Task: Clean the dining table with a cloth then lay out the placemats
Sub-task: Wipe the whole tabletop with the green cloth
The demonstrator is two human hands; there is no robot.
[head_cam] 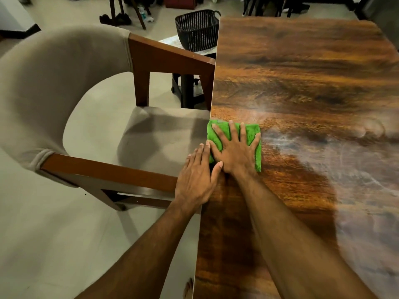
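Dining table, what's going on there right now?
A person is wiping the wooden dining table with a green cloth. Their right hand presses flat on the cloth, fingers spread, near the edge beside the chair. The left hand lies flat at that edge, next to the cloth. No placemats are in view, so this looks like the cleaning stage.

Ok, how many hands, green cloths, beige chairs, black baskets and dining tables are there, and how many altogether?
Hands: 2, left hand and right hand
Green cloth: 1
Beige chair: 1
Black basket: 1
Dining table: 1
Total: 6
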